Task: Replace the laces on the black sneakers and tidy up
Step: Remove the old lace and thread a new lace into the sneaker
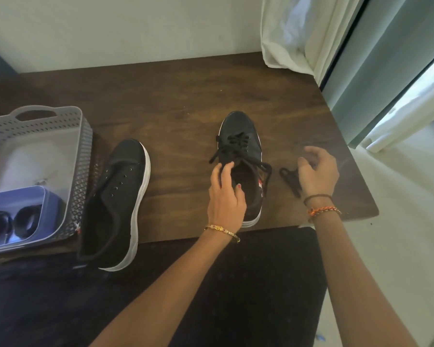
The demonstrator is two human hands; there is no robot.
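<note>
left hand [226,194] on laced sneaker [241,156] (right hand [317,172] open).

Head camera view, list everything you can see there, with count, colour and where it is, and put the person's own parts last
Table: one, dark brown wood, against the wall.
Laced sneaker: one, black with white sole, centre of the table, laces loose.
Unlaced sneaker: one, black with white sole, left of it, heel past the table's near edge.
Loose lace: one, black, bundled on the table right of the laced sneaker.
Basket: one, grey perforated plastic, far left of the table.
Tin: one, pale blue, inside the basket, holding dark items I cannot identify.
Curtain: white, upper right.
Left hand: on the laced sneaker's opening.
Right hand: over the loose lace, fingers curled.
</note>
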